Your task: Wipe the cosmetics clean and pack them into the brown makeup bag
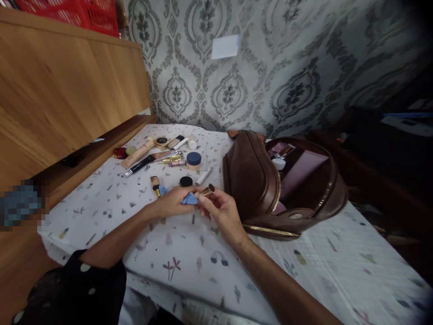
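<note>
In the middle of the head view, my left hand [172, 202] is closed on a blue cloth [190, 198], part of which also shows beyond the hand. My right hand [226, 215] pinches a small cosmetic tube [207, 189] with a shiny brown-gold end, its lower part touching the cloth. Just past my hands lie a black round lid [186, 181], a white pen-like tube [204, 175] and a small bottle with a gold cap [155, 186]. A jar with a dark blue lid [194, 160] stands farther back.
To the right, a brown leather bag [248, 176] lies unzipped, with a pink tube [302, 174] and a white-capped item [278, 164] inside. Several cosmetics, including a beige tube [138, 152] and a black tube [139, 165], lie back left. A wooden cabinet [74, 85] borders the left.
</note>
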A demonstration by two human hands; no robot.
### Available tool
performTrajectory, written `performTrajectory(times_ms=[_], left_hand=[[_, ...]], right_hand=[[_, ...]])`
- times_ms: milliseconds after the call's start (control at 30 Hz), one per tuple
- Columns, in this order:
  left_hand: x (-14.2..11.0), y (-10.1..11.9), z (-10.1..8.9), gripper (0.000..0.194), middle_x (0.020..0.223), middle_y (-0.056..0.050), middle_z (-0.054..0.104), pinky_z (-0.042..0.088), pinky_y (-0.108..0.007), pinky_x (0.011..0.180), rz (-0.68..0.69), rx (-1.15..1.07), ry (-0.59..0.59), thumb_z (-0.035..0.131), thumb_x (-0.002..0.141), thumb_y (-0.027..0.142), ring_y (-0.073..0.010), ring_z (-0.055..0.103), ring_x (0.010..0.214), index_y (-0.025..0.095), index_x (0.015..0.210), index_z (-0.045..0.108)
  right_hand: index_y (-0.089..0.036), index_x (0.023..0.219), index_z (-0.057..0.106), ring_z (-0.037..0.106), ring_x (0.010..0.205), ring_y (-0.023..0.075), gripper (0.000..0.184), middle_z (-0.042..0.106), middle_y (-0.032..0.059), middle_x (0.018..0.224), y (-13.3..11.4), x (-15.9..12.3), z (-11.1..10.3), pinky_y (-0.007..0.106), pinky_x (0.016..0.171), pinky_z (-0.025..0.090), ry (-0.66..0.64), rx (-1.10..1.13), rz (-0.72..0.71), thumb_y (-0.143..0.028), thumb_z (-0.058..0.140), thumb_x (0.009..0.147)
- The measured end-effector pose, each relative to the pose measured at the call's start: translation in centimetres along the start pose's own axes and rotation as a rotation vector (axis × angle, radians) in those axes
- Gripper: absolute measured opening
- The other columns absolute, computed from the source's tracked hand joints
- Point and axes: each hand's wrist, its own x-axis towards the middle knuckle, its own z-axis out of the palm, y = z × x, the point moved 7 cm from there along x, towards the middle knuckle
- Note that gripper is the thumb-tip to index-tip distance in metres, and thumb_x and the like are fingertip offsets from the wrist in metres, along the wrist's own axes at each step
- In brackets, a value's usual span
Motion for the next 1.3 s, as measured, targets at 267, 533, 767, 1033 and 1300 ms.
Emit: performTrajectory(times_ms=[267,533,767,1033,1300], left_hand=[[-5.5,-0.4,0.7,0.050,0.138,-0.018,0.052,0.039,-0.056,0.103,0.053,0.874,0.152,0.048,0.098,0.049,-0.0342,0.048,0.125,0.020,0.139,0.049],[-7.2,1.8,-2.4,0.028,0.104,-0.007,0.063,0.052,-0.032,0.085,-0.045,0.573,0.386,0.041,0.101,0.025,-0.0198,0.061,0.095,0.020,0.121,0.059],[-3.1,5.8,0.6,0.019,0.110,-0.010,0.062,0.053,-0.037,0.090,0.174,0.563,0.387,0.047,0.093,0.014,-0.0226,0.059,0.103,0.020,0.103,0.062],[-5.7,0.8,-0.6,0.018,0.092,-0.002,0.064,0.049,-0.029,0.076,-0.115,0.468,0.318,0.050,0.083,0.012,-0.0181,0.060,0.083,0.021,0.097,0.056],[-5.3,-0.1,-0.8,0.016,0.079,0.003,0.057,0.041,-0.022,0.063,-0.217,-0.076,0.368,0.060,0.080,0.028,-0.0130,0.051,0.069,0.020,0.094,0.056]], right_hand=[[-0.020,0.075,0.054,0.045,0.043,0.0084,0.042,0.054,-0.0052,0.056,0.7,0.4,-1.5,0.020,0.041,0.032,0.137,0.010,0.007,-0.056,0.075,0.073],[-0.020,0.076,0.056,0.048,0.045,0.0115,0.049,0.057,-0.0019,0.058,0.7,-0.1,-1.1,0.023,0.043,0.034,0.136,-0.022,0.035,-0.069,0.060,0.082],[-0.020,0.054,0.042,0.033,0.050,0.0089,0.058,0.036,-0.0053,0.052,-0.6,-0.1,-1.1,0.023,0.046,0.027,0.141,-0.190,-0.109,-0.067,0.064,0.079],[-0.020,0.058,0.048,0.039,0.046,0.0098,0.056,0.043,-0.0046,0.048,0.4,0.1,-1.3,0.023,0.045,0.031,0.160,-0.164,-0.038,-0.070,0.065,0.077],[-0.018,0.089,0.065,0.052,0.059,0.0129,0.042,0.057,-0.0013,0.070,1.2,-0.1,0.6,0.022,0.048,0.040,-0.045,0.001,0.026,-0.057,0.072,0.075]])
